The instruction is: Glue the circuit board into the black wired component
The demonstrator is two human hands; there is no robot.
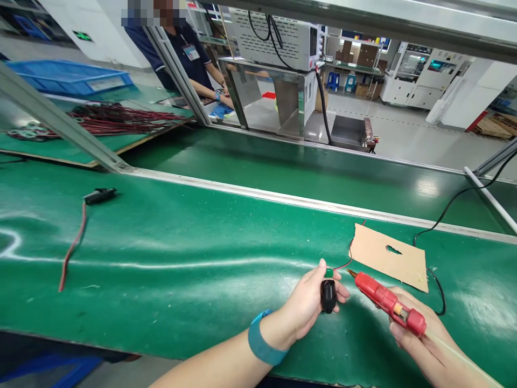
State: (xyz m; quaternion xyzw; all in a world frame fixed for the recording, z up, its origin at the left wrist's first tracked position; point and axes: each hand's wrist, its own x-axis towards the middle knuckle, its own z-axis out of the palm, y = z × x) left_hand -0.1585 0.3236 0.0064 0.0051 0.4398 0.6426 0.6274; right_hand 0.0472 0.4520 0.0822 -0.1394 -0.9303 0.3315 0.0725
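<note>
Green conveyor belt (181,242), bounded at its far edge by a metal rail (283,199), lies broadly open left of the cardboard sheet (390,257). Just below-left of that sheet, the left hand (309,304) pinches a black plug (328,295) between thumb and fingertips. Below the sheet, the right hand (420,337) is curled round a red glue gun (385,302), nozzle just beside the plug. A second plug (100,195) lies far left.

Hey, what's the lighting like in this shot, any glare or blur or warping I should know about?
Head view: bright overhead light leaves white glare streaks across the green belt; straight rails bow from wide-angle distortion; the left hand with its black part and the right hand with the red glue gun are sharp; a co-worker in the background has a blurred-out face.
</note>
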